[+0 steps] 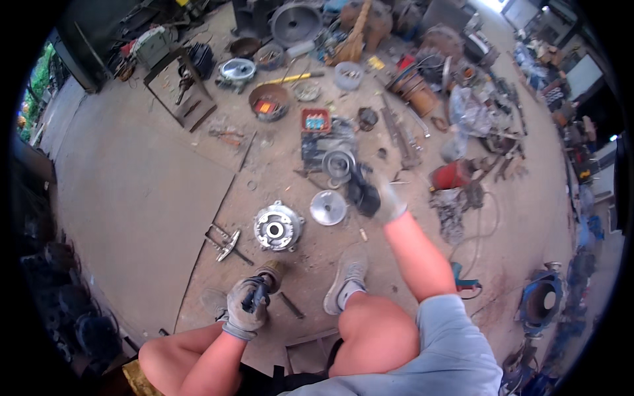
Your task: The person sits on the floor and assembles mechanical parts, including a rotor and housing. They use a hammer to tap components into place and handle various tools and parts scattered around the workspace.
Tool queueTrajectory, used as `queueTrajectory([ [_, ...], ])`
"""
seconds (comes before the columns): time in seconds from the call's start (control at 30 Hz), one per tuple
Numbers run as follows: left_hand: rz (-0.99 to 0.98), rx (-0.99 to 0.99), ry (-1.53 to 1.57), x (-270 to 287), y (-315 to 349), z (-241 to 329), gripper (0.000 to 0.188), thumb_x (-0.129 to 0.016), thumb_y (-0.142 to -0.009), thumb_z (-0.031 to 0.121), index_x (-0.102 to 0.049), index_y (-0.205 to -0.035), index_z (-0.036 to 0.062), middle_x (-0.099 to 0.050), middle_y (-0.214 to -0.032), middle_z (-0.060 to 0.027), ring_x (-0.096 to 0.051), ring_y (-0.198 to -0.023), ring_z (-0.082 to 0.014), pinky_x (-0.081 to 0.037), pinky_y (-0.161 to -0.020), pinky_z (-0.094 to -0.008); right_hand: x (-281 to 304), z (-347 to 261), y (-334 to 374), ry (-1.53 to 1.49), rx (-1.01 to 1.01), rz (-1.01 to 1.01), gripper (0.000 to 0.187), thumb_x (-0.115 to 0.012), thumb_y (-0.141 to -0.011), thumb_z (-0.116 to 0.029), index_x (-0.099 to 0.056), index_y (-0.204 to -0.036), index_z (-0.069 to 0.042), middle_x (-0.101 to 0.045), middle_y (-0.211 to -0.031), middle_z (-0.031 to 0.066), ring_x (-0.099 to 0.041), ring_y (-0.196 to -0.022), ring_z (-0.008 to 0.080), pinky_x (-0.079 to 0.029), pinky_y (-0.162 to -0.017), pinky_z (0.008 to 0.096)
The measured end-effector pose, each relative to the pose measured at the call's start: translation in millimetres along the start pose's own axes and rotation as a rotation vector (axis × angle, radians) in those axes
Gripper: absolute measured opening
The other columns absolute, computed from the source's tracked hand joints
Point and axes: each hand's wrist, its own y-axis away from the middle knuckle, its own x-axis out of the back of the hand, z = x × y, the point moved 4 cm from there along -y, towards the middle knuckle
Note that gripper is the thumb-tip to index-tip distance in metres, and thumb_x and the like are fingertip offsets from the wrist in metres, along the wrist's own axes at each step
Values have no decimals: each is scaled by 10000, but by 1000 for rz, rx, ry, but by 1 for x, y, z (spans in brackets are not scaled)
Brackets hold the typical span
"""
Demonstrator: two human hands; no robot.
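Above a cluttered workshop floor, a worker's gloved left hand wraps around a dark tool with a brownish end, on the near side of a silver round housing. The gloved right hand, reaching farther and right, blurs against a dark object; its grip cannot be told. A silver disc lies between housing and object. Handling appears under way; steadiness seems called for.

Gloves: you wear pale grey
Shirt: light blue-grey, short-sleeved
Shorts: black
Shoes: yours are grey, pale-soled
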Motion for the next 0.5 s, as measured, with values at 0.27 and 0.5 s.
queueTrajectory([
  [0.27,136,165,41,-16,-2,0,463,-718,-1003,455,-746,-946,-3,-712,-803,-214,-716,-755,-425,-555,-703,-477,-252,-42,204,-54,112,-393,572,-798,-1000,-415,-603,-1426,-86,-709,-1099,28,-501,-655,88,-494,-745,306],
  [0.5,211,132,-1,-14,7,0,355,-713,-1035,311,-724,-933,-29,-731,-758,-187,-714,-665,-263,-543,-642,-421,-369,-10,287,-207,103,-472,416,-751,-1046,-357,-630,-1400,-172,-665,-1037,-31,-509,-742,93,-473,-787,323],
])
